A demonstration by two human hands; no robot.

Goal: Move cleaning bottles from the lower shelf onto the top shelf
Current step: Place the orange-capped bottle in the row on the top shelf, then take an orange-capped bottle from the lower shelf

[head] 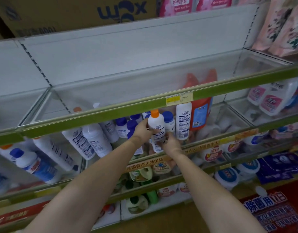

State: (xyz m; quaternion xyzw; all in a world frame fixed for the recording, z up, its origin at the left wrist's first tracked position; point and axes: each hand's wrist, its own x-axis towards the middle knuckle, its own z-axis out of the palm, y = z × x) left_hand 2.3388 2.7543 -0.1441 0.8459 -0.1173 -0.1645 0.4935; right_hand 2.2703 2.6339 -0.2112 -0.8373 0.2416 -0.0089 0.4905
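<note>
white bottle (155,132), orange cap, upright, both hands

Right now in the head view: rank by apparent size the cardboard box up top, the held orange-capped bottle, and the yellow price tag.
1. cardboard box, though cropped by the frame
2. orange-capped bottle, gripped by left hand and right hand
3. yellow price tag

Depths differ, so true sizes stay unsure.
</note>
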